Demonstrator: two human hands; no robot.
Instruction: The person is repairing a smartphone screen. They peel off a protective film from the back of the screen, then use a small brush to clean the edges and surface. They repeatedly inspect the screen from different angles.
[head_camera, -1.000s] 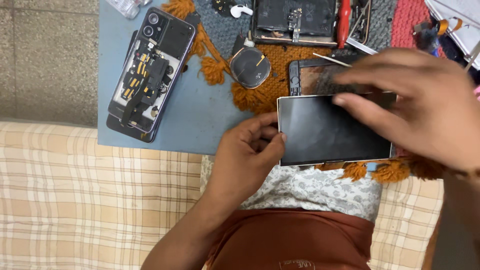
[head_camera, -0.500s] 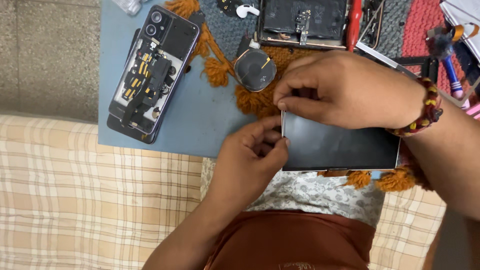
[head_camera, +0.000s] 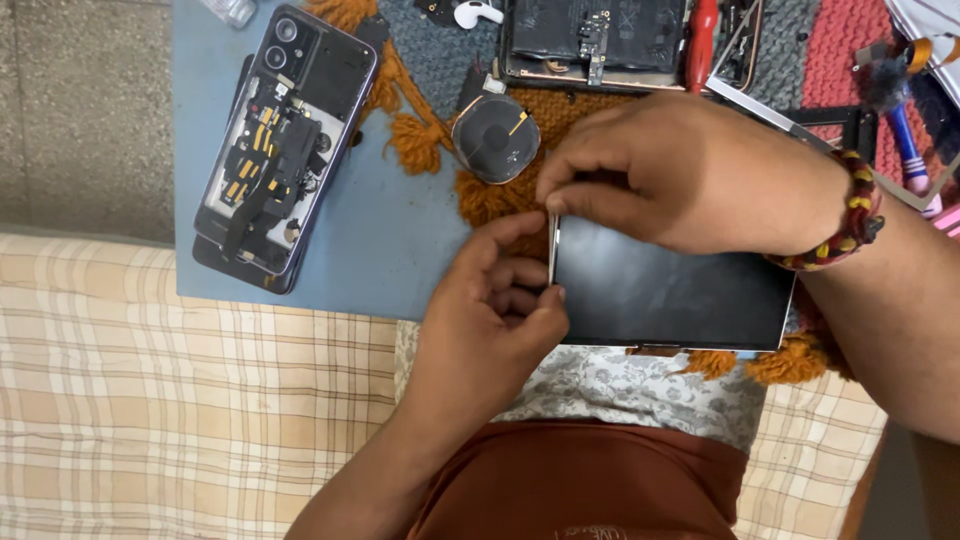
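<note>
Black phone screen (head_camera: 670, 295) pinched at left short edge by both hands: left hand (head_camera: 490, 310) from below, right hand (head_camera: 690, 170) from above. Long axis runs rightward from pinch (opened phone (head_camera: 285, 150) well off left).

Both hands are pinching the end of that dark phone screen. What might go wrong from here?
The left hand and right hand grip the dark screen panel by its left edge; such a thin panel might flex and crack. It overhangs the blue mat above the lap, so a slip could drop it. The round black coil and the opened phone lie close by and could get knocked.
</note>
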